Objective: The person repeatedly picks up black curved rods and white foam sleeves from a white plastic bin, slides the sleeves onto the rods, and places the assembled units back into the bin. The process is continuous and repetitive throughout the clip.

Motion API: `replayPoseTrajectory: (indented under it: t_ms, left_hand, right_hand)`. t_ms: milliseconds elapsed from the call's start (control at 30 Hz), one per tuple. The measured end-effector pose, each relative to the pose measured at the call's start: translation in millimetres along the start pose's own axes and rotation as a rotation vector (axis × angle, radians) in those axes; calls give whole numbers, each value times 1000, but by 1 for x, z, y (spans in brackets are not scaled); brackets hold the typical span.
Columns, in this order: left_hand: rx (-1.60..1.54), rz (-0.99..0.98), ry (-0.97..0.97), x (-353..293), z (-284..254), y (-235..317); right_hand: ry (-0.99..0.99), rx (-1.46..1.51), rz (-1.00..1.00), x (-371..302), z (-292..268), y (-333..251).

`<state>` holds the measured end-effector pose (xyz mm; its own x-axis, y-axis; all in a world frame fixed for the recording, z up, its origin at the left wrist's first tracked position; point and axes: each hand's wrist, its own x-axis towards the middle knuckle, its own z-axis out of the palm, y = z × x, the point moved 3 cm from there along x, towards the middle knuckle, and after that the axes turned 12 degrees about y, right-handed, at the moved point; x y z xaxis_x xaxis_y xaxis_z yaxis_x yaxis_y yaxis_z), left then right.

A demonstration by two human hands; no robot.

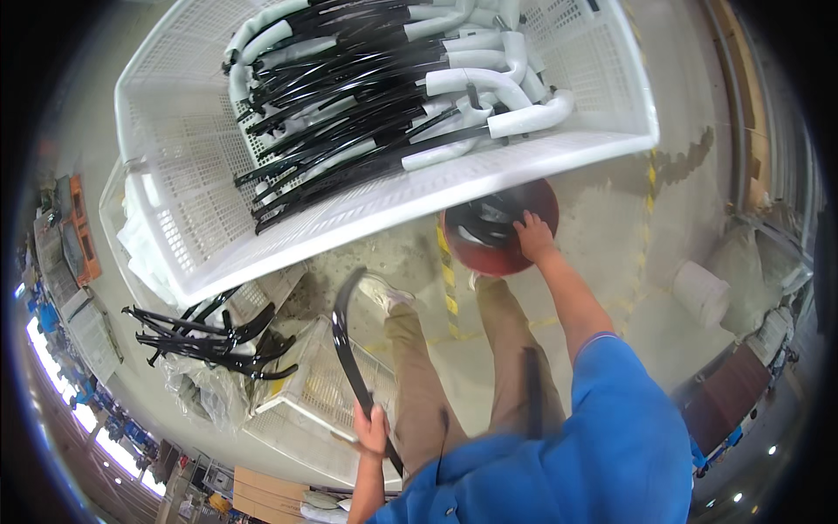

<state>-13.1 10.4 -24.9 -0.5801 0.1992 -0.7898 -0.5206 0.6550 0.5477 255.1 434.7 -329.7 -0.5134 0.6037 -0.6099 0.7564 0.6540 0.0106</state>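
Curved black bar point(346, 336) in left hand point(374, 430), below white basket point(419, 188).

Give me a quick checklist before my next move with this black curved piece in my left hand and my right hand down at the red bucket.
1. Left hand grip on the black curved piece: ok, fingers closed around its lower part.
2. Right hand placed on the red bucket: ok, it rests at the rim.
3. Right hand holding anything: cannot tell, fingers partly hidden.
4. Red bucket contents: black parts lie inside; how many, cannot tell.
5. White basket above the bucket: ok, it already holds many black and white curved parts.
6. Footing: ok, shoe flat on the floor beside the yellow line.
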Motion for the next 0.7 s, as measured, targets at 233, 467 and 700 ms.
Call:
replayPoseTrajectory:
  t_ms: [233, 467, 700]
  left_hand:
    - [289, -228, 84, -12, 29, -66]
    - [721, 232, -38, 5, 38, -86]
    - [875, 411, -23, -19, 58, -14]
  right_hand:
    - [479, 450, 325, 125, 206, 15]
    - [142, 617, 288, 137, 171, 15]
    - [212, 905, 225, -20, -17, 4]
